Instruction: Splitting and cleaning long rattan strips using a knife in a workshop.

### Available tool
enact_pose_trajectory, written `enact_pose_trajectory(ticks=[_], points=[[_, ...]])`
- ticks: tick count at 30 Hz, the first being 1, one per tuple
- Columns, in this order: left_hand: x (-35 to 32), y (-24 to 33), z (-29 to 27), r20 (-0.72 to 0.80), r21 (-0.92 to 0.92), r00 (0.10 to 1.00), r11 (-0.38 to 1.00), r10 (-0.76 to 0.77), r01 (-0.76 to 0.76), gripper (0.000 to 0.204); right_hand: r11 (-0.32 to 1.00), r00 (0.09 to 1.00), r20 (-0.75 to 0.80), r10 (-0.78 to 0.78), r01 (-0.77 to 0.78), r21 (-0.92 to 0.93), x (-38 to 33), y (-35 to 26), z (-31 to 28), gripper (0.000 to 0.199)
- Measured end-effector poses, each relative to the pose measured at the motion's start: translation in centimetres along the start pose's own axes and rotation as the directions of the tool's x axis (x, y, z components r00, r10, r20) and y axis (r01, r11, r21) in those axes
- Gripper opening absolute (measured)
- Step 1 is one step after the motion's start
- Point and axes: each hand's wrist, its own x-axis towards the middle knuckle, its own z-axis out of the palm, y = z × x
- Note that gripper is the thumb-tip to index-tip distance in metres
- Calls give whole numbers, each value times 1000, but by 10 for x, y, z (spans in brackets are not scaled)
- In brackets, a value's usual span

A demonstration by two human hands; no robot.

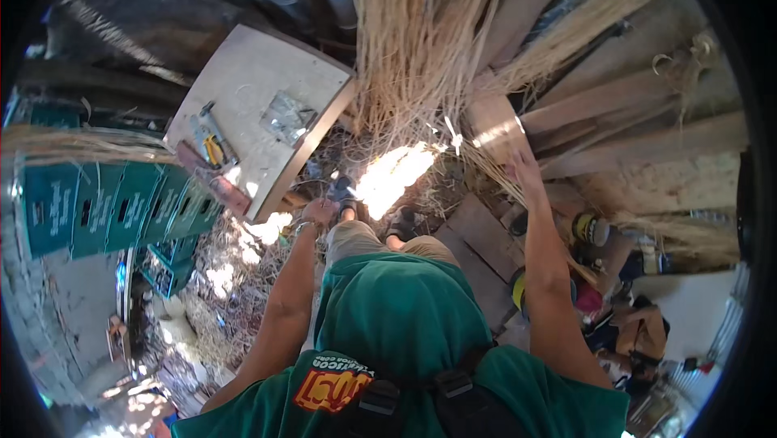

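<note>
My right hand (524,174) reaches forward with its fingers stretched out, at the near edge of a brown wooden board (495,126). Whether it presses on the board or hangs just beside it is hard to make out. A thin bunch of straw-coloured fibre strands (495,176) lies just left of that hand. My left hand (321,210) is low beside my left knee, near the corner of a pale wooden table (301,74); its fingers are too small and dim to read. Long hanging fibres (417,25) fall straight ahead of me, their ends spread over the ground.
On the table lie yellow-handled pliers (214,150) and a clear plastic packet (287,118). Green crates (121,203) stand at the left. Loose fibre litters the ground around my feet, with a bright sunlit patch (395,179). Cans, including one dark can (591,230), and bags sit at the right.
</note>
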Motion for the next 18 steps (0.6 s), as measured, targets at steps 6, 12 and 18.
enact_pose_trajectory(ticks=[6,12,18], points=[[-55,-180,46,24,-268,994,958,-104,107,28,560,938,347,-28,302,-772,-36,156,-22,38],[-104,-262,37,-41,-456,872,786,-488,418,40,784,829,316,461,-213,-583,-84,256,26,23],[-59,-264,-107,-216,-660,843,710,-493,246,43,828,801,539,259,102,-551,-88,208,79,25]])
